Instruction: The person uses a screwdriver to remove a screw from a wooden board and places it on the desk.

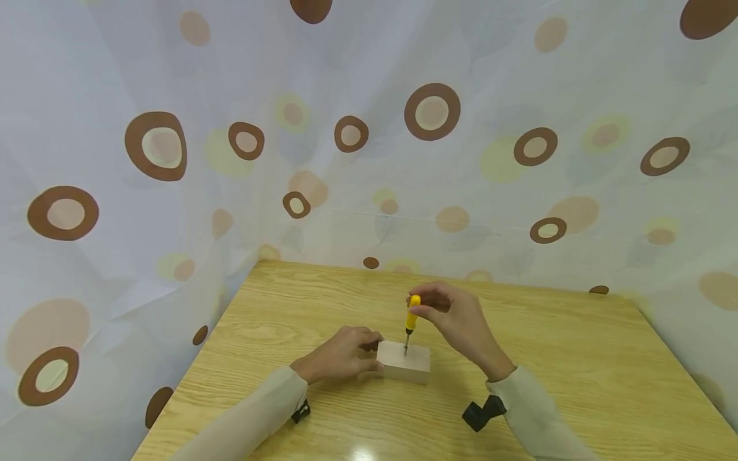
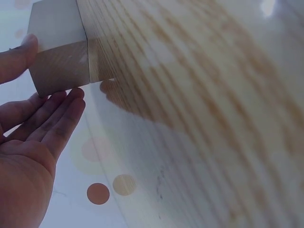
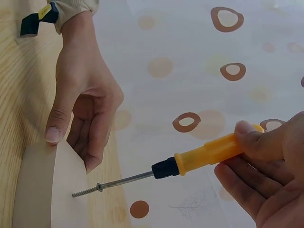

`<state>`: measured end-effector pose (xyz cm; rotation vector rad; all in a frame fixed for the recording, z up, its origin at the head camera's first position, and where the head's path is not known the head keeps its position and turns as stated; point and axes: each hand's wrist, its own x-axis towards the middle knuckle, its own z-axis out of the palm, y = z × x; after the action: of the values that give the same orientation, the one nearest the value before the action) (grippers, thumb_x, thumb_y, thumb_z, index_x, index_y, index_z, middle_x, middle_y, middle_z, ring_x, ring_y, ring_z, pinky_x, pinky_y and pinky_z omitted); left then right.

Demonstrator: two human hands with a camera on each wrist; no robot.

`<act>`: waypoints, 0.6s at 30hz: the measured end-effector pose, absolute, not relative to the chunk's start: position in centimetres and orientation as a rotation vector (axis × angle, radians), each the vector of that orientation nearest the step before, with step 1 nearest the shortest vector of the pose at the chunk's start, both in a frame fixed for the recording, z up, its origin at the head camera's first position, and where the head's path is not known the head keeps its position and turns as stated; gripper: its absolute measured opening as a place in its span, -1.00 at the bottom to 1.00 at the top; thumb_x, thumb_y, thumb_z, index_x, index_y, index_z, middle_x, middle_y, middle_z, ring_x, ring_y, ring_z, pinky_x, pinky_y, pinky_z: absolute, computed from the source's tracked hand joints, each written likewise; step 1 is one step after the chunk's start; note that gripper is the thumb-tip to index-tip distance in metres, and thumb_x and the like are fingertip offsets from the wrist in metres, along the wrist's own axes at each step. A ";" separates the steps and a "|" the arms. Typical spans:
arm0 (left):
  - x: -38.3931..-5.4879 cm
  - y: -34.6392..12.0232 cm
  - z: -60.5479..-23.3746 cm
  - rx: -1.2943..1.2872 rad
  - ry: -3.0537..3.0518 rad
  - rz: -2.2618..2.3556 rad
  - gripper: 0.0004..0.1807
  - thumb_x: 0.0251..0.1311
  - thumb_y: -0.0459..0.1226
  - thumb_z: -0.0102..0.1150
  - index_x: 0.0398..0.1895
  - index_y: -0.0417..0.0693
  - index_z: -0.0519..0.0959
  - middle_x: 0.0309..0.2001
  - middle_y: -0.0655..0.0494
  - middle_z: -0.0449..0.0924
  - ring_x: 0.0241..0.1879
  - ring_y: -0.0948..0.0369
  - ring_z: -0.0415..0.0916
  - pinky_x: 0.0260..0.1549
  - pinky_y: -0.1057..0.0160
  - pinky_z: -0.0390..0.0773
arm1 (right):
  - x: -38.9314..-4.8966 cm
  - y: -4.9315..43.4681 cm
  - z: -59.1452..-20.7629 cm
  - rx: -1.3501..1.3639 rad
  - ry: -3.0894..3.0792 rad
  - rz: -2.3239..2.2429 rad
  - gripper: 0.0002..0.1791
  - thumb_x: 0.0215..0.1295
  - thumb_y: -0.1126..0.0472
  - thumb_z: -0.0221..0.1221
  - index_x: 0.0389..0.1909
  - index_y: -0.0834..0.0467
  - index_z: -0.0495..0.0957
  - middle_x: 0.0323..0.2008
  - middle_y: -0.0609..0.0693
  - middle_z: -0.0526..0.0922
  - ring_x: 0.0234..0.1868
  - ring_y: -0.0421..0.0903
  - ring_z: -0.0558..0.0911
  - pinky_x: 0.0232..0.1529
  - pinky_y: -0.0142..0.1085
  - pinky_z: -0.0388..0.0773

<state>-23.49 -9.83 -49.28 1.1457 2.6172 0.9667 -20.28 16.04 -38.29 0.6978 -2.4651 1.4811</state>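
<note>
A pale wooden block (image 1: pixel 403 369) lies on the table. My left hand (image 1: pixel 343 354) holds its left end, with the thumb (image 3: pixel 56 124) on the near side and the other fingers around the end and far side. A threaded metal screw (image 3: pixel 85 192) stands with its tip in the block's top face, most of its thread showing. My right hand (image 1: pixel 458 320) pinches the handle of a yellow screwdriver (image 3: pixel 209 154) with a black collar, between thumb and fingers near the handle's top. The screwdriver stands nearly upright over the block, its shaft tip at the screw head.
The wood-grain table (image 1: pixel 300 294) meets a white sheet (image 1: pixel 380 173) with brown and yellow circles at its back and left edges. Black wrist mounts (image 1: pixel 483 412) stick out below both sleeves.
</note>
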 end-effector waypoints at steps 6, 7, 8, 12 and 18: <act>-23.3 -9.8 -49.2 1.143 2.622 0.963 -0.42 0.34 0.05 0.33 0.25 -0.15 0.59 0.05 0.12 0.65 0.02 0.21 0.62 0.03 0.31 0.61 | -20.3 16.0 -38.4 0.751 -2.478 1.467 -0.73 0.34 0.15 0.39 0.02 0.01 0.67 -0.10 -0.07 0.74 -0.12 -0.13 0.74 -0.06 -0.21 0.70; -23.3 -9.8 -49.2 1.144 2.622 0.963 -0.43 0.35 0.04 0.33 0.24 -0.15 0.58 0.05 0.11 0.65 0.02 0.20 0.62 0.03 0.31 0.60 | -20.2 16.0 -38.5 0.734 -2.479 1.461 -0.72 0.30 0.13 0.42 0.00 0.02 0.67 -0.14 -0.08 0.73 -0.15 -0.13 0.74 -0.09 -0.21 0.70; -23.3 -9.8 -49.2 1.146 2.621 0.963 -0.43 0.35 0.03 0.34 0.24 -0.15 0.58 0.06 0.10 0.65 0.03 0.20 0.62 0.03 0.31 0.60 | -20.2 15.9 -38.5 0.712 -2.479 1.458 -0.71 0.26 0.11 0.44 -0.03 0.03 0.68 -0.18 -0.07 0.73 -0.18 -0.13 0.73 -0.12 -0.21 0.70; -23.3 -9.8 -49.1 1.152 2.620 0.965 -0.44 0.34 0.02 0.35 0.24 -0.16 0.59 0.07 0.08 0.65 0.03 0.19 0.63 0.03 0.31 0.61 | -20.1 15.9 -38.3 0.659 -2.475 1.504 -0.71 0.22 0.13 0.47 -0.07 0.09 0.69 -0.21 -0.06 0.76 -0.21 -0.13 0.75 -0.16 -0.29 0.69; -23.3 -9.8 -49.1 1.126 2.619 0.968 -0.41 0.34 0.03 0.35 0.26 -0.16 0.58 0.07 0.08 0.65 0.03 0.21 0.63 0.04 0.31 0.60 | -20.3 15.9 -38.3 0.789 -2.467 1.503 -0.75 0.37 0.20 0.35 0.03 0.09 0.65 -0.06 -0.05 0.74 -0.07 -0.11 0.74 -0.02 -0.28 0.68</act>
<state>-23.29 -9.84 -49.06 1.1256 2.6188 0.9680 -20.26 15.92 -38.33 0.7894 -2.4671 1.5033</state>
